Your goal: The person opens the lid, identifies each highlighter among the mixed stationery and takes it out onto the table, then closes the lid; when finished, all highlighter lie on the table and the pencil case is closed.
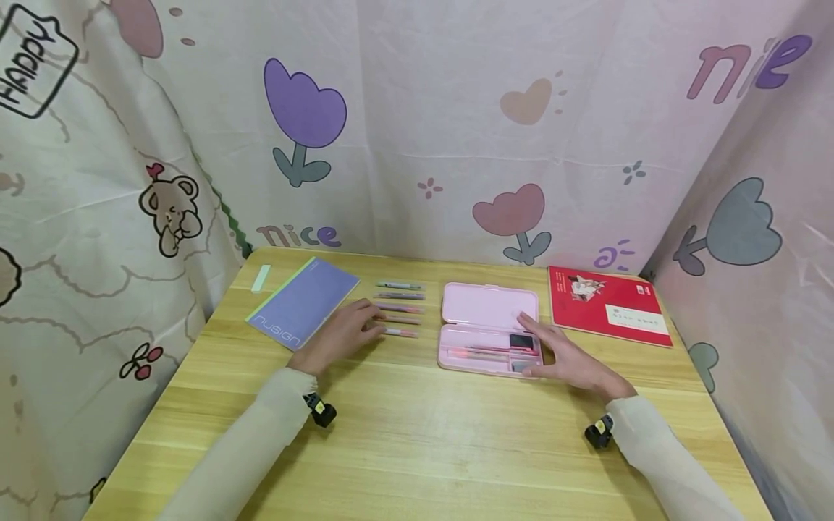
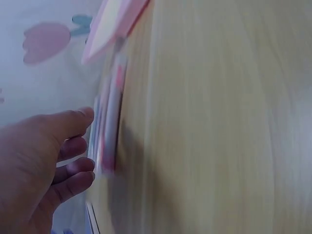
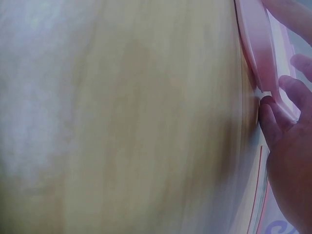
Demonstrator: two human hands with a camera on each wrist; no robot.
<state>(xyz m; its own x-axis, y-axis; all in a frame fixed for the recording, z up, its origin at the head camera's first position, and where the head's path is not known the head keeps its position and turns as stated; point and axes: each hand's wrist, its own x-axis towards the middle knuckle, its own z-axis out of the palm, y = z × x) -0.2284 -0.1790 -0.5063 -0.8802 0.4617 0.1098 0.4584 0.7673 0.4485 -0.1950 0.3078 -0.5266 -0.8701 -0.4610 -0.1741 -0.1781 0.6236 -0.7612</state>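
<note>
In the head view, several pens (image 1: 400,333) lie in a column, roughly parallel, mid-table. My left hand (image 1: 345,331) is at their left ends with fingers loosely bent. The left wrist view shows thumb and fingers apart beside a blurred white-and-pink pen (image 2: 113,112), with no pen seen between them. To the right, a pink pencil case (image 1: 490,305) stands open, its lid laid back. It holds pinkish pens (image 1: 478,354) and a dark block (image 1: 521,341) in a small compartment. My right hand (image 1: 565,356) rests at the case's right end, fingers on the lid and thumb by the near edge.
A blue-purple notebook (image 1: 302,300) lies left of the pens, partly beside my left wrist. A pale green strip (image 1: 260,278) sits at the far left. Right of the case is a red notebook (image 1: 606,304). A printed curtain (image 1: 417,130) hangs behind the wooden table (image 1: 430,441).
</note>
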